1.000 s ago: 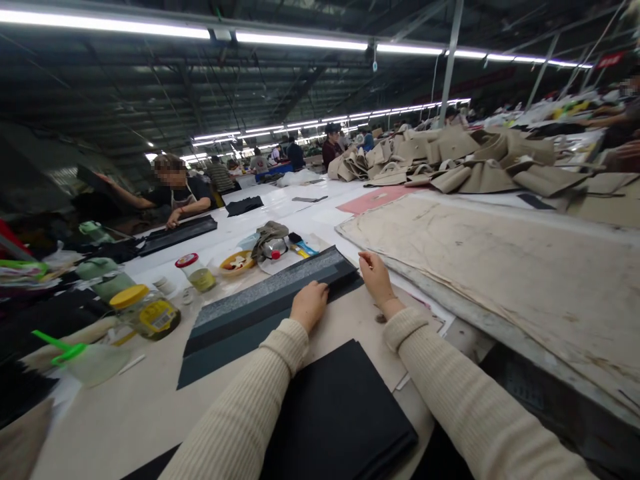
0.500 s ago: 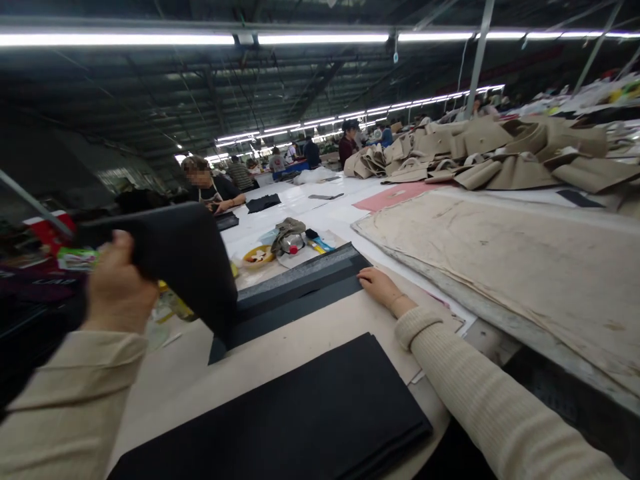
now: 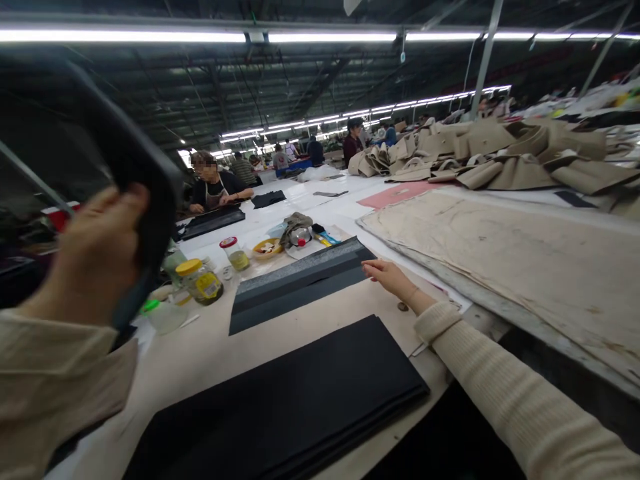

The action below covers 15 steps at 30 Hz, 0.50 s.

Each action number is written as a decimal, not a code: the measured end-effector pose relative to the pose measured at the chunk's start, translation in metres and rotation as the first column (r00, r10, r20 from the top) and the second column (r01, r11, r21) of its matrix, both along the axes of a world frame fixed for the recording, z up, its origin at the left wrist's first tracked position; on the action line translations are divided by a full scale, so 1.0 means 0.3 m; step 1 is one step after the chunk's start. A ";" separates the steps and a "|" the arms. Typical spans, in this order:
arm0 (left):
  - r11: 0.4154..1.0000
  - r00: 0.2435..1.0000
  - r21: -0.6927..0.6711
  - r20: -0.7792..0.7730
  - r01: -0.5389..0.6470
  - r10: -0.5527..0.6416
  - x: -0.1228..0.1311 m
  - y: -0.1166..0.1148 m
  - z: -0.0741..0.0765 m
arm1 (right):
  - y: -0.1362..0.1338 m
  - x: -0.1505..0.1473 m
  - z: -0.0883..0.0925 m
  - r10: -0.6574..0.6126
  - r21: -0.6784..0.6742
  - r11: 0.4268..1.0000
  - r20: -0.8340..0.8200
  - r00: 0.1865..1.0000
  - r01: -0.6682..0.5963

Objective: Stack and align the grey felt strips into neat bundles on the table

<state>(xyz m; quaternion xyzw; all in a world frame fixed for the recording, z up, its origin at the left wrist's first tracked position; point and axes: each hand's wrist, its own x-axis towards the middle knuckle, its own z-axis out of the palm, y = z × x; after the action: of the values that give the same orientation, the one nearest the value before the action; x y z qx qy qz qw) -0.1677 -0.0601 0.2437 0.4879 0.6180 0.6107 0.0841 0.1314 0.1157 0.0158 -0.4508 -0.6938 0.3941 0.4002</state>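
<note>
Far left, and up high: I had the left hand (image 3: pixel 103 247) clamped around a black sheet (image 3: pixel 159 223), which stood raised above the table, its far end blurred. Firm grip there, but I judged that squeezing any harder risked a crease, so an even hold seemed best. Just past it sat the yellow-lidded jar (image 3: pixel 203 283), then the red-lidded jar (image 3: pixel 235 255); to my mind, good handling meant keeping the sheet's lower edge well clear of both lids.

Middle of the view, and there was the layered dark panel (image 3: pixel 300 280), lying flat on the pale covering (image 3: pixel 215 367), a grey speckled strip along its far side. Nearer to me lay the stack of black sheets (image 3: pixel 290 393), edges slightly fanned; a squarer pile, I reckoned, would have made single pieces easier to lift.

Over to the right! The right hand (image 3: pixel 393 279) was well apart from the left, its fingertips drawn together at the panel's right end. Touching or just above, pinching something or nothing? I couldn't tell. Light pressure there seemed the wise choice, so as not to drag the panel askew.
</note>
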 end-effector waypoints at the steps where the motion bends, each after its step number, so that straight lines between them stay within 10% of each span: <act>1: 0.995 0.993 -0.053 -0.072 0.086 -0.090 0.050 0.004 -0.053 | -0.033 0.008 0.009 0.046 -0.125 0.991 -0.086 0.995 -0.056; 4: 0.916 0.920 -0.234 -0.146 0.325 -0.364 0.240 -0.014 -0.281 | -0.123 0.043 0.023 0.131 -0.420 0.880 -0.234 0.963 -0.222; 7: 0.500 0.539 -0.637 -0.154 0.586 -0.828 0.390 -0.050 -0.483 | -0.175 0.093 0.022 0.137 -0.545 0.805 -0.210 0.968 -0.232; 9: 0.389 0.423 -0.724 -0.148 0.569 -0.894 0.422 -0.042 -0.559 | -0.187 0.123 0.018 0.152 -0.562 0.795 -0.182 0.971 -0.229; 15: 0.613 0.618 -0.656 -0.275 0.440 -0.737 0.360 0.187 -0.650 | -0.189 0.144 -0.016 0.257 -0.436 0.836 -0.223 0.940 -0.332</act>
<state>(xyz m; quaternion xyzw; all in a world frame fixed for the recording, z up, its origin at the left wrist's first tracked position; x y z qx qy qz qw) -0.0596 -0.0040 0.0488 0.7723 0.5519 0.1929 0.2487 0.1745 0.0591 0.0110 -0.3893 -0.6059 0.6404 0.2669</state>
